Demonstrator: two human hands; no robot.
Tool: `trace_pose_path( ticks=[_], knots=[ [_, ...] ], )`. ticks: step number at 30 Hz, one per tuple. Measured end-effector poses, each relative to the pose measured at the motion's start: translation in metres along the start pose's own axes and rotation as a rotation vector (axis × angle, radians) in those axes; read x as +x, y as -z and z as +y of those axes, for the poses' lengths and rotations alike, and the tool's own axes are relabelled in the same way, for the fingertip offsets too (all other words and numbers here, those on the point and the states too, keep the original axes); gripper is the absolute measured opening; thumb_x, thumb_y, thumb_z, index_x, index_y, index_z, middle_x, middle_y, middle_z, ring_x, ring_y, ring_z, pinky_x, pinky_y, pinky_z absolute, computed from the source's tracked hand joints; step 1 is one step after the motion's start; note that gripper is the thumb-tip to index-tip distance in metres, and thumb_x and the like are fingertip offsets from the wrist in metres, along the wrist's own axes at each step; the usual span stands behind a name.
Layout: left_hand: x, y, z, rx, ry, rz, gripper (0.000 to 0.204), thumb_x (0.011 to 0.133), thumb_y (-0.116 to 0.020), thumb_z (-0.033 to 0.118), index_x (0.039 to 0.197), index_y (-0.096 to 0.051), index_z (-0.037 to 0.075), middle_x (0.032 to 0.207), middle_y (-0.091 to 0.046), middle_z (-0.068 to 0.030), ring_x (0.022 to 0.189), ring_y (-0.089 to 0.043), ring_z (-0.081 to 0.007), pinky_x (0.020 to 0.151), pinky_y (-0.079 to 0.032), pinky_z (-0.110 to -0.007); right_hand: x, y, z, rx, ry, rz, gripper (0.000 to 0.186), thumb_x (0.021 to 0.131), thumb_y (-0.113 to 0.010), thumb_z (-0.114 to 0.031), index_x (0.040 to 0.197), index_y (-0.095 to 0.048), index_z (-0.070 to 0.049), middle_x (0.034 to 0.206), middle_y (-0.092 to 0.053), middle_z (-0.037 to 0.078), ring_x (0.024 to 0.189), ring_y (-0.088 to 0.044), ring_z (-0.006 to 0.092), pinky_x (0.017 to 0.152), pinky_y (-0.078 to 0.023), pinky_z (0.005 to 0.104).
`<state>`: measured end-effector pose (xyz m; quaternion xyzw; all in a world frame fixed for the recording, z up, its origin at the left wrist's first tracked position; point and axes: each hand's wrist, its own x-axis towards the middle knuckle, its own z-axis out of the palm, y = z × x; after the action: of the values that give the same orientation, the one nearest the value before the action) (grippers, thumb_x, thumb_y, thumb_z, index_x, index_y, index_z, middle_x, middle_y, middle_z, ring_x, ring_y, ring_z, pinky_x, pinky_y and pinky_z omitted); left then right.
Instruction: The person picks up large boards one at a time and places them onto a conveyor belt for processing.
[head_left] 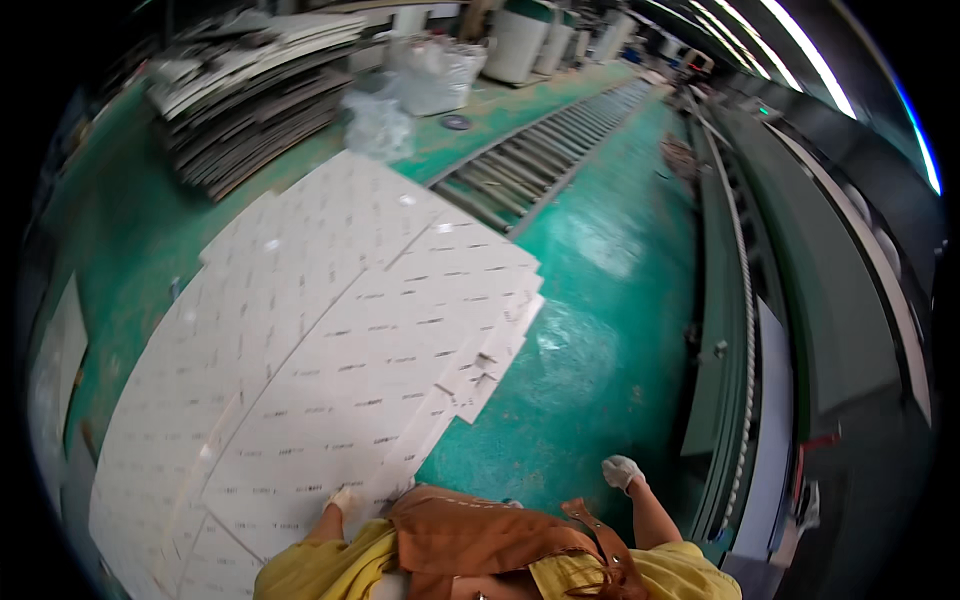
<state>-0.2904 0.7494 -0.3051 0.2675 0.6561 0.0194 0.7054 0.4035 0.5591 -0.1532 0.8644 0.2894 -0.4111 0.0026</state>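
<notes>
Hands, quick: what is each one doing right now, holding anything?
Left hand: gloved, resting on the white cardboard sheets; whether it grips cannot be told.
Right hand: gloved, loosely closed, empty, over the green floor.

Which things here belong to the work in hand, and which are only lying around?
In hand:
- left hand, gloved, on the stack of flat white cardboard sheets
- right hand, gloved, free over the green floor

Lying about:
- grey board pile
- clear plastic bags
- roller conveyor
- white drums
</notes>
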Motion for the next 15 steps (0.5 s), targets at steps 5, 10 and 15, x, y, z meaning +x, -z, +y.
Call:
trace_pose_path(
  ticks=[5, 10, 15],
  knots=[
    [0.007, -0.079, 0.061, 0.469, -0.176, -0.009, 0.056, 0.093, -0.029, 0.044, 0.114, -0.051, -0.003, 0.112, -0.057, -0.0205, 0.096, -0.056, -0.0349, 0.077, -0.047, -0.049, -0.100, 0.164, -0.018, -0.036, 0.339, 0.654, 0.030, 0.086, -0.051, -0.029, 0.104, -0.061, -0.007, 0.102, -0.060, 0.016, 0.100, -0.055, 0.0344, 0.087, -0.045, 0.0390],
    [0.019, -0.245, 0.130, -0.142, 0.013, -0.034, 0.044, 0.094, -0.033, 0.040, 0.091, -0.055, 0.002, 0.080, -0.059, -0.0139, 0.061, -0.053, -0.0276, 0.052, -0.044, -0.039, -0.181, 0.243, 0.182, -0.126, -0.030, 1.318, 0.034, 0.082, -0.059, -0.023, 0.110, -0.055, -0.006, 0.105, -0.057, 0.016, 0.101, -0.052, 0.0337, 0.087, -0.043, 0.0416],
    [-0.076, -0.514, 0.161, 0.247, -0.070, -0.314, 0.029, 0.092, -0.038, 0.028, 0.074, -0.048, 0.008, 0.057, -0.046, -0.0046, 0.049, -0.045, -0.0176, 0.045, -0.037, -0.031, -0.186, 0.240, 0.356, 0.170, -0.481, 0.741, 0.070, 0.087, -0.035, -0.062, 0.102, -0.061, 0.001, 0.102, -0.061, 0.025, 0.100, -0.057, 0.0386, 0.084, -0.045, 0.0444]
  ],
)
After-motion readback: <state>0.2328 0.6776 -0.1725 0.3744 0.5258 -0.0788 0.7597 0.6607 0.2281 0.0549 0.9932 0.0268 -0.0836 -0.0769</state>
